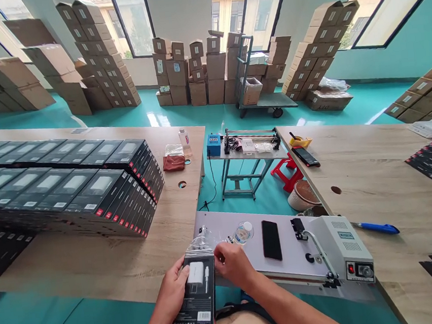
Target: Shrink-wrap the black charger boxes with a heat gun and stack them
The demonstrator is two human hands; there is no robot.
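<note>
Fingers of our left hand (173, 290) close around the left edge of a flat, black, rectangular cardboard carton (195, 300), thumb pressed on its face. Our right hand (231, 262) has its fingers curled in tight at the carton's upper right corner; we cannot tell whether they pinch anything. We have the carton low before our body, slightly slanted, its face printed with a white rounded adapter, a white cable, small pale text and a barcode label near the bottom. Clear, glossy, crinkled plastic film (200, 244) bunches loosely past its top end.

Just beyond lies the smooth, pale lilac bed (258, 260) of a machine with a boxy grey metal housing (346, 246). On the bed we see a black glass-faced phone (271, 240) and a clear plastic bottle (242, 234) with a white cap. To our left, a pale wood-grain desk (174, 206) bears tight rows of black cartons (85, 192), with a strip of wood along its straight near edge. Between it and the right-hand wood-grain desk (369, 167), a gap shows smooth turquoise floor (258, 208).
</note>
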